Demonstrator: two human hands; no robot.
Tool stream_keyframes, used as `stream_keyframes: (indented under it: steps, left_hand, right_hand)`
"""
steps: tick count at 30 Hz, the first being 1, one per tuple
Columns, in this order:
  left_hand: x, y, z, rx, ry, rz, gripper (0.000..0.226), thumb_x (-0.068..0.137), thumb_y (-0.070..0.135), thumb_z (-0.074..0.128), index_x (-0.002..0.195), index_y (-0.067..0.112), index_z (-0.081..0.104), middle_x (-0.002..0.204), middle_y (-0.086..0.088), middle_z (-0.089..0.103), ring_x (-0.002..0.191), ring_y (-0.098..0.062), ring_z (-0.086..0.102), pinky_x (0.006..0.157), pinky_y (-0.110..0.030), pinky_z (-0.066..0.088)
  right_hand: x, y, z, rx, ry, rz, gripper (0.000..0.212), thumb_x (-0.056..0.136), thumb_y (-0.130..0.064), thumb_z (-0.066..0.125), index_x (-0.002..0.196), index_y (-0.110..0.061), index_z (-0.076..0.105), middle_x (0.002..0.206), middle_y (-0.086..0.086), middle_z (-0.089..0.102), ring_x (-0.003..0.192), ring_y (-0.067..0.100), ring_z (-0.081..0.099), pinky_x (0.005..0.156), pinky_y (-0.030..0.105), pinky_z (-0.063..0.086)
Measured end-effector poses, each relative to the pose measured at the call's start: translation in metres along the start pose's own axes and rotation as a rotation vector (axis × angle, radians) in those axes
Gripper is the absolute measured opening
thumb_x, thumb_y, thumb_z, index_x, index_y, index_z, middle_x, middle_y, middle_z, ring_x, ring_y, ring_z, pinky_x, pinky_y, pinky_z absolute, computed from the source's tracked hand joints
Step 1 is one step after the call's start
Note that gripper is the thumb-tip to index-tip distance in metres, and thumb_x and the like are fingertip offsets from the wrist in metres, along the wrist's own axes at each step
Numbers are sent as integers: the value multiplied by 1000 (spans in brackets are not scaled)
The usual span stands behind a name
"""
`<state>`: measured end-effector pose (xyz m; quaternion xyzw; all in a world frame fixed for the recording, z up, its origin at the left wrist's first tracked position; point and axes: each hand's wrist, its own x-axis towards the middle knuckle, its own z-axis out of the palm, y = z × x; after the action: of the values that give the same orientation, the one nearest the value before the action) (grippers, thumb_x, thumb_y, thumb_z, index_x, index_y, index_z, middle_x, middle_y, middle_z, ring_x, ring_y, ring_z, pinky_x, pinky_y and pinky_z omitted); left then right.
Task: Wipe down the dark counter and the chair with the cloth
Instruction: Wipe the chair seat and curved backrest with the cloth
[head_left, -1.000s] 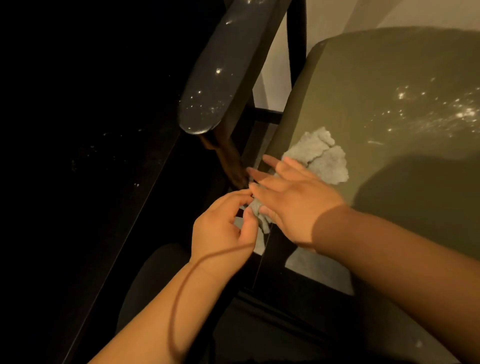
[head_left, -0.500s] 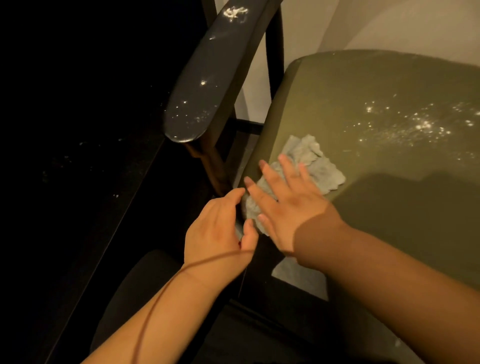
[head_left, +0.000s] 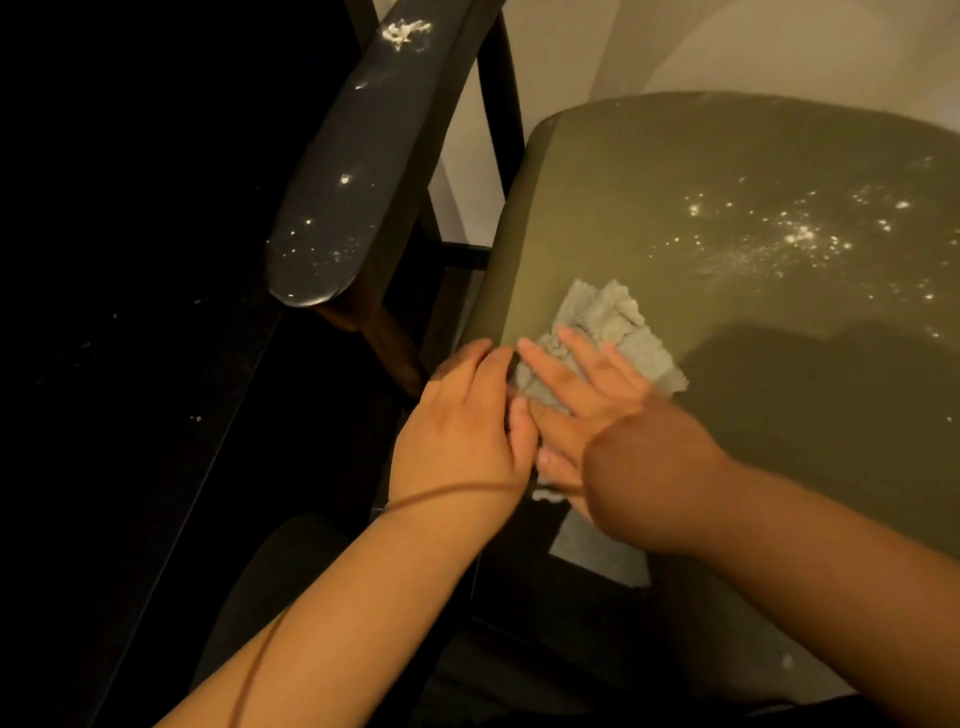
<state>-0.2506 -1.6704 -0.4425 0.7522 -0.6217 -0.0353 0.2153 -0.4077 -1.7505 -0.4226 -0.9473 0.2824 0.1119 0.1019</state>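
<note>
**A:** Where's the cloth sitting?

**B:** It's lying bunched at the seat's front-left corner. A scrap is hanging over the seat's front edge.

**A:** Right hand?

**B:** The right hand is pressing flat on the cloth, palm down, with fingers straight and spread. It's not gripping, just bearing on it. The forearm is crossing the seat's front edge, in shadow.

**A:** Left?

**B:** The left hand is resting just off the seat's left edge, with fingers extended and close together. Its tips are reaching up to that edge, and the thumb is lying against the right hand's fingers. It's relaxed, grasping nothing I can see — whether the thumb is touching the cloth, I can't tell.

**A:** Dirt?

**B:** White specks are showing toward the seat's back right, well apart from the cloth. More are sitting on the armrest, which is running along the seat's left side, with a pale clump near its far end.

**A:** Counter?

**B:** The counter is lying left of the seat, beyond the armrest. It's reading near black — a few faint specks are showing on it.
</note>
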Motion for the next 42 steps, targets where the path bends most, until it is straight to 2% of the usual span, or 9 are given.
stream_keyframes:
  steps: [5,10,13,15,18,23,32,37,42]
  left_hand:
    - [-19,-13,14,10,-73,110,57,106,30,40,156,2,44,164,-17,38,156,-30,30,130,-32,20]
    - [-17,-7,16,-60,-66,61,59,100,25,41,154,3,47,164,-14,39,157,-27,29,128,-33,22]
    - [-5,-6,11,-118,-49,46,58,94,20,44,150,8,53,165,-9,39,156,-23,30,126,-24,21]
    - [10,-2,7,-135,-2,32,54,96,8,52,149,10,54,165,-8,39,156,-24,31,124,-14,14]
    - [32,8,8,-120,-38,19,52,103,17,54,155,16,47,168,-3,33,158,-20,26,125,-17,13]
    - [39,9,20,36,-111,42,64,98,45,46,158,23,45,169,0,35,158,-20,24,131,-39,16]
    - [39,8,20,63,-90,86,65,94,41,43,155,19,49,167,-3,39,157,-23,29,129,-46,24]
    - [39,7,23,63,-65,91,65,93,42,50,154,19,50,165,-4,41,156,-25,31,128,-47,25]
    - [38,7,22,55,-74,89,65,93,40,47,154,19,50,166,-4,40,156,-25,30,128,-47,26]
  right_hand:
    - [-26,51,-8,-8,49,192,63,99,-57,10,161,-46,5,172,-3,-5,158,29,-3,127,48,4]
    - [-26,19,-5,44,143,166,65,95,-61,29,142,-30,60,156,9,47,149,42,33,122,50,22]
    - [-14,4,1,112,88,102,93,93,-81,6,135,-25,66,160,-1,41,155,30,21,127,38,9]
    - [-8,15,-1,152,185,155,83,93,-78,24,121,-16,72,156,3,48,150,29,36,123,44,30]
    - [-14,40,-6,198,211,345,68,93,-65,51,137,-13,53,169,8,19,157,29,14,126,45,21]
    - [-40,73,-19,239,45,432,94,97,-66,38,162,-23,-15,167,-2,-28,154,25,-25,127,43,-6]
    - [-33,42,7,47,115,135,77,96,-58,7,164,-23,12,171,2,-7,157,30,-7,125,46,0]
    - [-40,85,-9,108,22,362,85,89,-80,13,162,-41,-4,169,-3,-24,152,34,-29,126,52,-9]
    - [-29,22,-6,12,-82,223,89,85,-69,-7,161,-24,-15,166,7,-30,147,43,-36,124,56,-11]
